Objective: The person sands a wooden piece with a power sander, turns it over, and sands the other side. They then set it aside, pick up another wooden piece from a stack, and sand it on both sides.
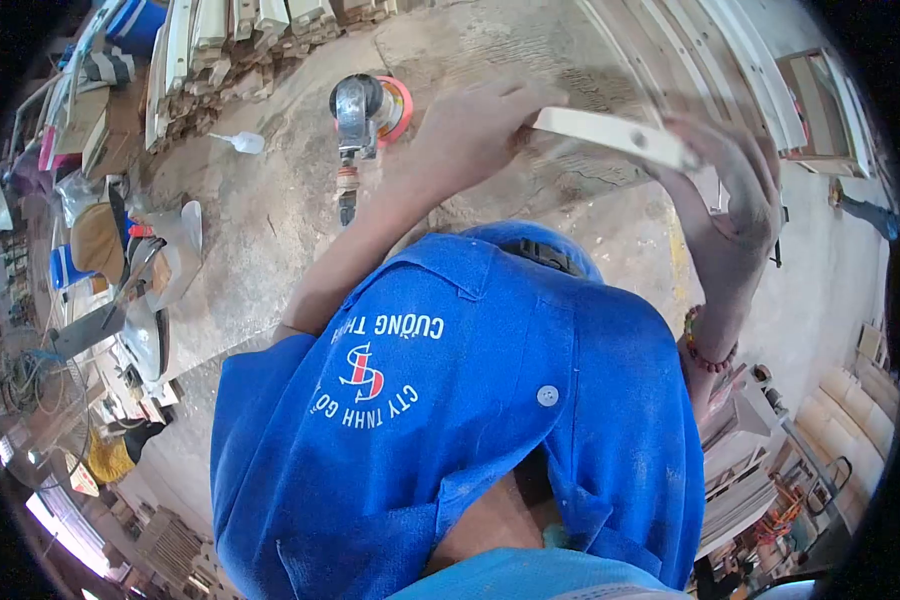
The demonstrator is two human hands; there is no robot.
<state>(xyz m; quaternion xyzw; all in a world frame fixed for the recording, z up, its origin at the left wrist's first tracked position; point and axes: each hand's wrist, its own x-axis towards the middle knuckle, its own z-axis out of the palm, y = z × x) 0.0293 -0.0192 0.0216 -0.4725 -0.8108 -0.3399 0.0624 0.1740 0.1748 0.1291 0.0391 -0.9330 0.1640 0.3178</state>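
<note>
A short, pale wooden piece (610, 135) with a dark hole near one end is held up over the dusty work surface. My left hand (485, 135) grips its left end, with the fingers curled over it and partly hidden. At the other end, my right hand (735, 190) has its thumb below and its fingers above the wood; these fingers are slightly blurred. A beaded bracelet circles the right wrist. Left of my left hand, an orbital sander (355, 110) with a pinkish-orange pad lies on the surface, touched by neither hand.
Stacked wooden pieces (220, 40) are at the upper left, and long pale slats (720, 60) run along the upper right. A small white bottle (242, 143) lies left of the sander. Farther left are assorted items and a fan (35, 405).
</note>
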